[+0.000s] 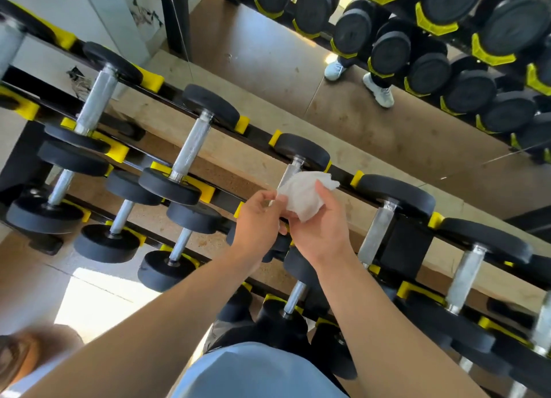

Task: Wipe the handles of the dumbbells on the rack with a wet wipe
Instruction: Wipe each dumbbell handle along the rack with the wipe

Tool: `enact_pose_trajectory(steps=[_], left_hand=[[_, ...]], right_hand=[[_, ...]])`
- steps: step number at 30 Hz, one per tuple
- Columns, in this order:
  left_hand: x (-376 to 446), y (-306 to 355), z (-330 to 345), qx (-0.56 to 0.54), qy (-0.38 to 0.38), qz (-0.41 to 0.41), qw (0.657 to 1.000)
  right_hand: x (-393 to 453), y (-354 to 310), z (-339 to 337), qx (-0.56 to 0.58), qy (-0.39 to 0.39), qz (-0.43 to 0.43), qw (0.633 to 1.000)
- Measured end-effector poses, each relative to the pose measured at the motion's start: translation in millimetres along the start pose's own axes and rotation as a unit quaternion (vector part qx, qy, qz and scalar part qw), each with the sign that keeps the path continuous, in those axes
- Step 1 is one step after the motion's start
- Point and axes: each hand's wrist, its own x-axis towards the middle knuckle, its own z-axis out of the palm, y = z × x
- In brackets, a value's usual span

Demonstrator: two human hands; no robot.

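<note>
Wipe [304, 195] bunched between left hand [258, 218] and right hand [320, 227].

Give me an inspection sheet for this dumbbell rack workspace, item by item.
Surface: black rack with yellow cradles, tiers stepping down toward the person; tan floor below.
Job's things: white wet wipe, bunched, held in front of the metal handle of a top-tier dumbbell; whether it touches the handle cannot be told. Other dumbbells sit in their cradles with handles bare.
Clutter: nothing seen.
Grippers: left hand pinches the wipe's left edge; right hand grips it from the right, thumb on top.
Cables: nothing seen.
Surroundings: wall mirror behind the rack reflects dumbbells and white shoes; bright sunlight patch on the floor at lower left.
</note>
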Motion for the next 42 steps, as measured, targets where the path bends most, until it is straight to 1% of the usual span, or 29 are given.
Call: enact_pose_trajectory(steps=[1,2,3,4,5,6,7,8,10,11,12,13,15,17,19,21,23,25,26,28,30,32,33,34,35,37,39,41,42], left_hand=[[1,-1,0,-0.014,0.004,-0.006,1.0],[2,-3,-1,-0.024,0.021,-0.007,0.999],[5,-6,-3,-0.019,0.05,-0.002,0.999],[9,-9,-6,0.0,0.082,0.006,0.997],[13,-12,-8,0.022,0.111,0.014,0.993],[17,-15,-10,0.045,0.133,0.02,0.99],[21,-16,-10,0.068,0.147,0.024,0.987],[26,-17,-9,0.094,0.155,0.028,0.983],[38,-20,-6,0.15,0.175,0.037,0.972],[44,-20,-3,0.172,0.188,0.037,0.966],[49,-21,-2,0.188,0.198,0.036,0.961],[53,-23,0,0.202,0.204,0.034,0.957],[58,-27,1,0.229,0.206,0.035,0.951],[59,-29,1,0.237,0.208,0.037,0.948],[59,-31,1,0.238,0.211,0.032,0.948],[59,-29,0,0.255,0.206,0.025,0.944],[58,-26,1,0.269,0.2,0.018,0.942],[57,-24,1,0.271,0.197,0.012,0.942],[57,-24,1,0.272,0.195,0.012,0.942],[58,-25,1,0.274,0.195,0.013,0.942],[59,-28,1,0.277,0.197,0.014,0.94],[61,-28,1,0.278,0.198,0.013,0.94],[61,-28,1,0.279,0.197,0.013,0.94],[60,-28,1,0.278,0.196,0.013,0.94],[60,-28,1,0.277,0.194,0.013,0.941],[60,-27,1,0.276,0.191,0.011,0.942],[59,-26,1,0.277,0.192,0.011,0.941],[59,-26,1,0.279,0.195,0.012,0.94],[59,-26,1,0.28,0.197,0.012,0.939]], right_hand=[[4,-2,3,-0.025,0.008,-0.014,1.0],[8,-4,5,-0.082,0.033,-0.043,0.995],[13,-7,7,-0.18,0.085,-0.094,0.975],[15,-12,8,-0.31,0.153,-0.171,0.922],[17,-18,7,-0.436,0.195,-0.256,0.841],[19,-22,7,-0.53,0.194,-0.323,0.76],[24,-25,7,-0.59,0.178,-0.353,0.703],[29,-25,7,-0.628,0.163,-0.358,0.672],[46,-20,2,-0.676,0.15,-0.345,0.633],[54,-14,1,-0.694,0.151,-0.331,0.621],[59,-7,0,-0.699,0.16,-0.319,0.62],[63,1,2,-0.689,0.172,-0.315,0.629],[67,20,2,-0.65,0.176,-0.317,0.668],[68,35,2,-0.629,0.164,-0.318,0.69],[73,40,1,-0.638,0.15,-0.315,0.687],[80,35,3,-0.668,0.135,-0.292,0.671],[90,25,11,-0.688,0.143,-0.264,0.66],[95,19,17,-0.69,0.151,-0.238,0.666],[93,17,18,-0.675,0.155,-0.234,0.683],[86,18,15,-0.6,0.17,-0.257,0.738],[80,23,6,-0.47,0.226,-0.283,0.805],[81,23,8,-0.317,0.304,-0.248,0.864],[84,22,9,-0.262,0.327,-0.216,0.882],[87,20,12,-0.247,0.334,-0.186,0.891],[91,17,14,-0.257,0.321,-0.161,0.897],[99,8,18,-0.251,0.267,-0.101,0.925],[102,-2,16,-0.226,0.231,-0.04,0.946],[93,-6,15,-0.226,0.222,-0.04,0.948],[85,-3,13,-0.274,0.228,-0.076,0.931]])
